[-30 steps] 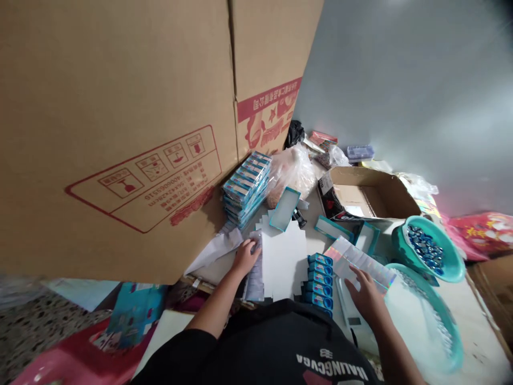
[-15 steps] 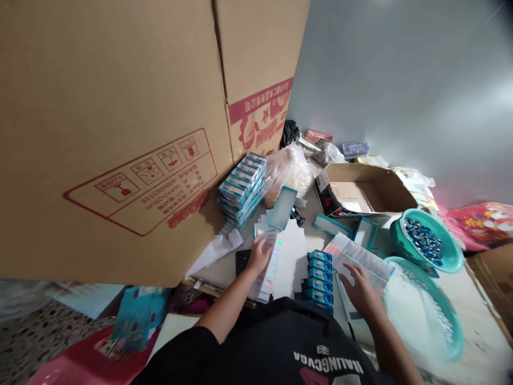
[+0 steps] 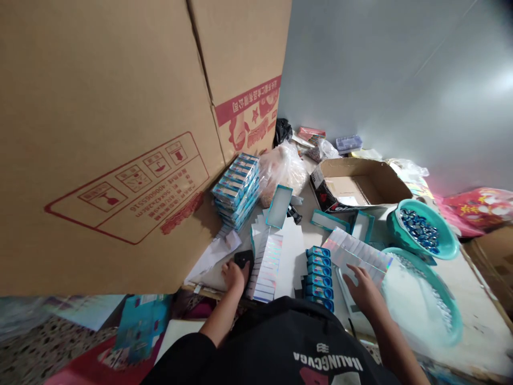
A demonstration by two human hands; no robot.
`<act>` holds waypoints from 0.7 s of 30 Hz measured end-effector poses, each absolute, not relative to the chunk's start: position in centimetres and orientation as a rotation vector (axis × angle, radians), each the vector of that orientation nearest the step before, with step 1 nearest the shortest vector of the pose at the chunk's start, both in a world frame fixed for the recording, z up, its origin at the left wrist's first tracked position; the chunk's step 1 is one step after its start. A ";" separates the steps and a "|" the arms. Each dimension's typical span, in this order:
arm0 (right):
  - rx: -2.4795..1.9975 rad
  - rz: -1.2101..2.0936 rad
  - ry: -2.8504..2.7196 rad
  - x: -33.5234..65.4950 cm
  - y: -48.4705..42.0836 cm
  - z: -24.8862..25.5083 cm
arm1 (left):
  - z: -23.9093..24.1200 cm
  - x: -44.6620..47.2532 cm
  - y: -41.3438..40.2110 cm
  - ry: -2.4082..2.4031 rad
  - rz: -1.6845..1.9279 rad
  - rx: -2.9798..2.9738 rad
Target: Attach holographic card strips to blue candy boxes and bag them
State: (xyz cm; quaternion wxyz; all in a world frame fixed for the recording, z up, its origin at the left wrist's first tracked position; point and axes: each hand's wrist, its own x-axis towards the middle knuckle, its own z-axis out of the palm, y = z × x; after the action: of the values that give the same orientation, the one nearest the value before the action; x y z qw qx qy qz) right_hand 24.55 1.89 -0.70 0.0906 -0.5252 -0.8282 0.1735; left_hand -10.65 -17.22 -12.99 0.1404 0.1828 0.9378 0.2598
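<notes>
My left hand (image 3: 233, 276) rests at the near edge of the table, fingers curled on a small black object (image 3: 243, 260), just left of a fanned pile of flat white and holographic cards (image 3: 269, 260). My right hand (image 3: 364, 290) lies with fingers spread on a second stack of holographic cards (image 3: 358, 254). Between my hands stands a row of small blue boxes (image 3: 319, 269). Whether the left fingers grip the black object or only touch it is not clear.
A huge brown carton (image 3: 120, 133) fills the left. A stack of blue boxes (image 3: 236, 190) leans against it. Further back sit a plastic bag (image 3: 281, 170) and an open cardboard box (image 3: 358, 184). Two teal basins (image 3: 422, 232) (image 3: 430, 315) stand at the right.
My left hand has let the fanned cards down and drawn back toward me onto the black object. My right hand has stayed on its card stack. The view has shifted slightly.
</notes>
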 end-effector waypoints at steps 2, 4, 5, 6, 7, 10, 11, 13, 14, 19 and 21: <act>-1.602 0.485 -2.471 24.8 2.0 -1.0 | -13.8 -10.4 -17.4 2.683 0.687 0.496; -1.664 0.396 -2.445 25.3 2.2 -1.3 | -14.4 -10.5 -17.4 2.665 0.645 0.494; -1.707 0.338 -2.425 25.7 2.4 -1.4 | -14.5 -10.6 -17.3 2.658 0.629 0.501; -1.755 0.286 -2.412 26.1 2.5 -1.4 | -14.6 -10.8 -17.4 2.650 0.614 0.516; -1.804 0.249 -2.405 26.5 2.6 -1.3 | -14.6 -10.9 -17.4 2.641 0.600 0.537; -1.921 0.232 -2.402 27.6 2.3 -0.7 | -14.5 -11.0 -17.6 2.620 0.550 0.598; -1.939 0.250 -2.399 27.7 2.2 -0.6 | -14.5 -10.9 -17.6 2.619 0.534 0.610; -1.948 0.300 -2.388 27.5 1.9 -0.7 | -14.6 -10.7 -17.5 2.613 0.517 0.632; -1.948 0.333 -2.383 27.1 1.8 -0.9 | -14.6 -10.7 -17.4 2.608 0.520 0.645; -1.922 0.530 -2.365 24.4 1.9 -2.6 | -14.0 -11.6 -17.6 2.591 0.634 0.680; -1.908 0.588 -2.337 23.5 1.9 -3.0 | -12.9 -12.3 -18.1 2.614 0.714 0.686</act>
State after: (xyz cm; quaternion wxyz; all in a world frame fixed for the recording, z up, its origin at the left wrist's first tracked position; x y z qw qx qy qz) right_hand 23.49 1.91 -3.00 0.0342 -0.6204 -0.7599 0.1911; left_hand -12.29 -18.13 -12.94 0.1726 0.2416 0.9211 0.2516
